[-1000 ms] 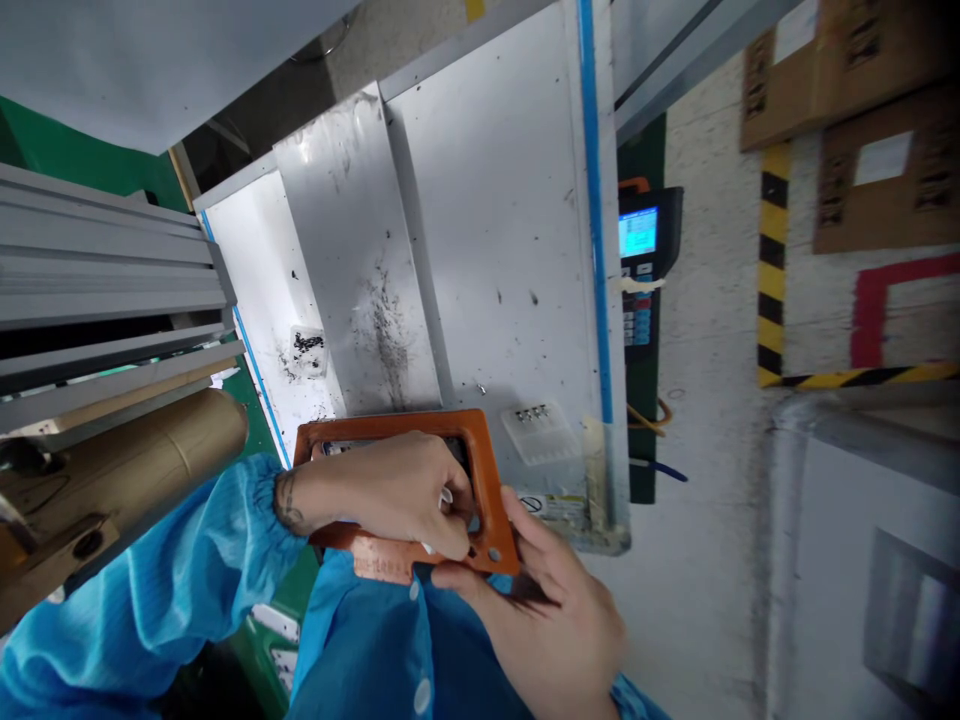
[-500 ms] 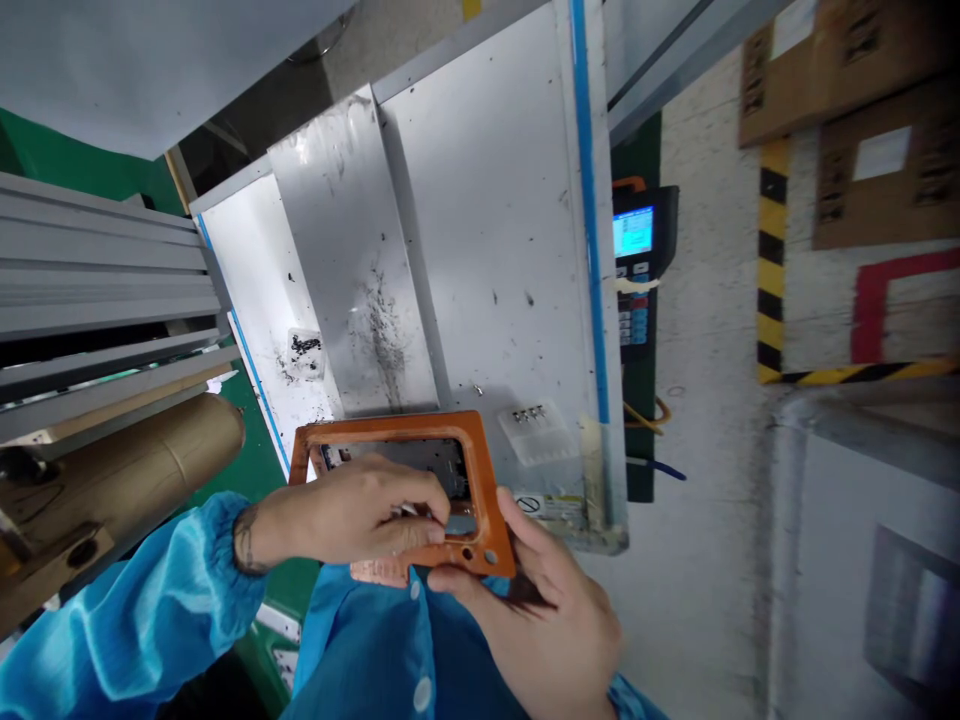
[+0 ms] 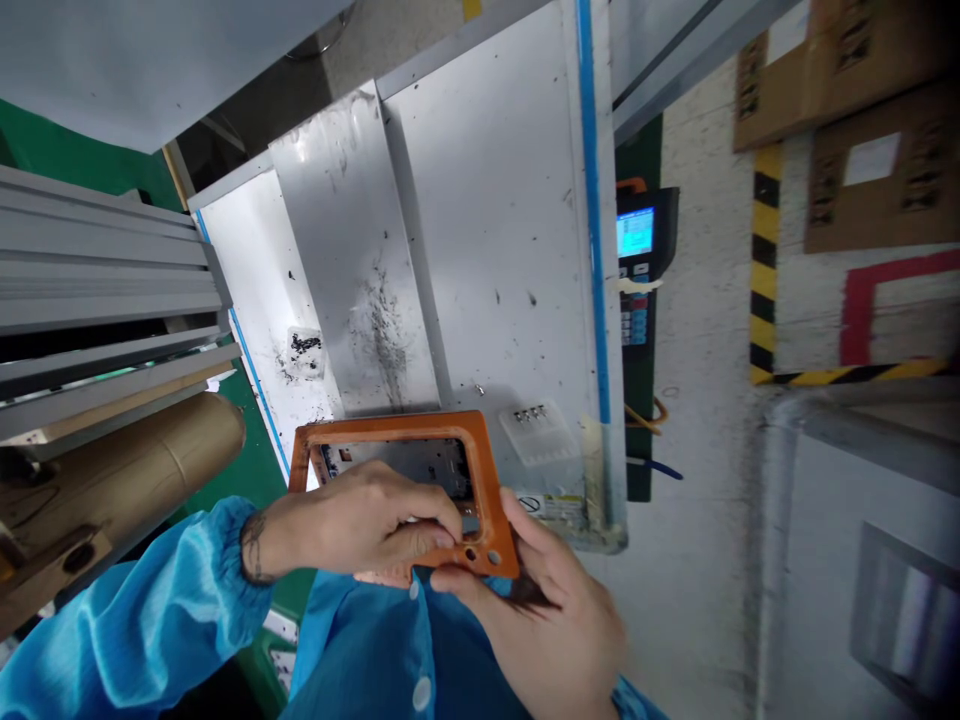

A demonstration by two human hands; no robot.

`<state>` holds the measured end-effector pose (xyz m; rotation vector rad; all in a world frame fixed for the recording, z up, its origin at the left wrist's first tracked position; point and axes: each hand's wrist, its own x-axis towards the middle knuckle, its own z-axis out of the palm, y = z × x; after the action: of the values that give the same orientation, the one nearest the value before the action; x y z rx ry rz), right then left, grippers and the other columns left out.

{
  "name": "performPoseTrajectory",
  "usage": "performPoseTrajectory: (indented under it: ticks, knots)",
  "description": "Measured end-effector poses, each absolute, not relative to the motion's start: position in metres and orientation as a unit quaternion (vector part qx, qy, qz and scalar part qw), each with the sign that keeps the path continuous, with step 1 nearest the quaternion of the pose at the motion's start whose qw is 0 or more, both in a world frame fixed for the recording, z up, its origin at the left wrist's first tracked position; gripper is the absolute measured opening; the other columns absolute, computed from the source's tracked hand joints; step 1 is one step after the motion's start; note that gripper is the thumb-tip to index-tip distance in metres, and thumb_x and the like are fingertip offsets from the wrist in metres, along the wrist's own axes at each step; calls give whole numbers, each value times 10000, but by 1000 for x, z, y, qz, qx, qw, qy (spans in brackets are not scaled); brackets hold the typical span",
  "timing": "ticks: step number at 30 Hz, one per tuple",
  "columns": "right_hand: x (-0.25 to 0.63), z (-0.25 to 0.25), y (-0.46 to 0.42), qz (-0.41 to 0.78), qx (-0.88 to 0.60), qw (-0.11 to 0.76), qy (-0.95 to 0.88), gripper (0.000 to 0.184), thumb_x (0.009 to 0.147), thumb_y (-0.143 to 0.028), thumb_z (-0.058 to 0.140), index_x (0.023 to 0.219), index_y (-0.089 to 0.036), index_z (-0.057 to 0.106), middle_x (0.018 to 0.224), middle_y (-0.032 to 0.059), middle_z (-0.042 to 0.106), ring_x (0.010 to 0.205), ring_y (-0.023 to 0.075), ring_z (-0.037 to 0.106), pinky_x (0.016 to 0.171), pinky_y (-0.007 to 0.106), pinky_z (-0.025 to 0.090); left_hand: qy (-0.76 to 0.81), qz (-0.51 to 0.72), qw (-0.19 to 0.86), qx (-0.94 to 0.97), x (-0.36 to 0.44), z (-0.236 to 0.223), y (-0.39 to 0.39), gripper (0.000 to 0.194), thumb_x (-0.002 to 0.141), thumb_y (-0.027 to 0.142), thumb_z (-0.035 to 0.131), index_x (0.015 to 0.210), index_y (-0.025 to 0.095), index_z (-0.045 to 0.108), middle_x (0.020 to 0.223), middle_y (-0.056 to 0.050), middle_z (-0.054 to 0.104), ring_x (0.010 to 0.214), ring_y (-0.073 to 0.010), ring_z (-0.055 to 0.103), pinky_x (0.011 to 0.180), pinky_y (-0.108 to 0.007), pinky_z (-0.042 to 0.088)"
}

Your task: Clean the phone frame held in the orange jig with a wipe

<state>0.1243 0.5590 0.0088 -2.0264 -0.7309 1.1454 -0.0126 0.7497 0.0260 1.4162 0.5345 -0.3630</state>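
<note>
An orange rectangular frame (image 3: 491,480) with a large window is held in front of my body at the near end of the metal bench. My right hand (image 3: 551,610) grips its right end, thumb on the near side and fingers around the edge. Thumb and fingertips of my left hand (image 3: 360,525) are pinched together at the window's near right inner corner. Whatever lies between those fingertips is hidden. Beyond the frame, a clear plastic tray (image 3: 540,440) carries several small metal parts in a row, and one loose metal piece (image 3: 480,389) lies to its left.
The metal bench (image 3: 487,180) has a raised plate (image 3: 352,200) strewn with black specks. Black bits fill a small clear dish (image 3: 306,355) at left. A keypad device with a lit screen (image 3: 635,232) stands beyond the right edge. Cardboard boxes (image 3: 855,190) stand farther right.
My left hand has shifted slightly right along the frame's inner edge, toward the corner. A pale bit visible between its fingers before is now out of sight. My right hand keeps its grip.
</note>
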Motion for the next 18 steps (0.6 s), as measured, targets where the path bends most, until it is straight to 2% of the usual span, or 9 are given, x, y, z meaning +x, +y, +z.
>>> performPoseTrajectory:
  ticks: [6,13,18]
  knots:
    - [122,6,555,452,-769,360,-273,753,786,-533,851,1428,-256,573,1084,59,781,880,244,777,754,323,666,235,-141,708,651,-17,26,746,170,1074,265,542,1081,181,690,852,-22,738,728,-107,686,625,-202,458]
    - [125,9,561,441,-776,359,-272,739,788,-570,837,1427,-309,572,1033,19,789,821,201,775,729,262,646,243,-146,683,673,-15,30,746,160,1079,264,527,1111,186,663,766,-1,712,650,-103,652,590,-230,439]
    - [123,9,556,447,-775,356,-270,788,760,-603,845,1427,-290,566,1056,56,784,848,276,776,730,390,671,223,-134,712,652,-11,31,749,192,1083,254,518,1112,172,689,822,-32,742,716,-111,691,629,-213,476]
